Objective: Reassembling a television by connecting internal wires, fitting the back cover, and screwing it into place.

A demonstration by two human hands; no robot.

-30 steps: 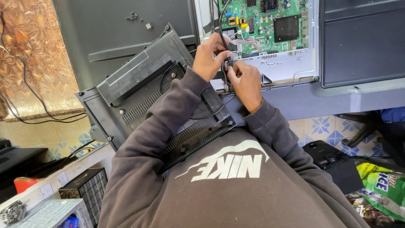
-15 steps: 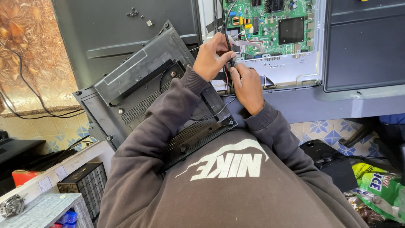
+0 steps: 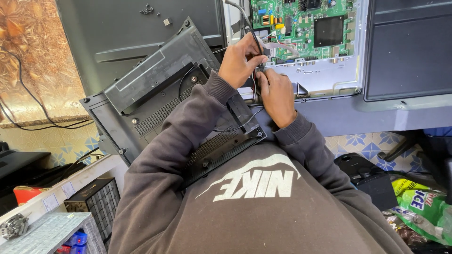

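My left hand (image 3: 239, 60) and my right hand (image 3: 276, 94) meet at the lower edge of a green circuit board (image 3: 306, 28) inside an opened flat screen. Both pinch a thin black cable (image 3: 254, 37) that runs up from the hands past the board. The left hand's fingers close on the cable from above, the right hand's from below. A dark plastic back cover (image 3: 155, 94) leans across my lap under my left forearm.
A grey metal chassis panel (image 3: 409, 51) lies right of the board. Loose screws (image 3: 148, 8) rest on the dark panel at top. A small drawer cabinet (image 3: 94, 202) and a plastic parts box (image 3: 42, 233) stand at lower left. A black device (image 3: 367, 174) and a green bag (image 3: 423, 207) lie on the tiled floor.
My hands stay at the same spot on the cable by the board. The view has shifted slightly, nothing else has moved.
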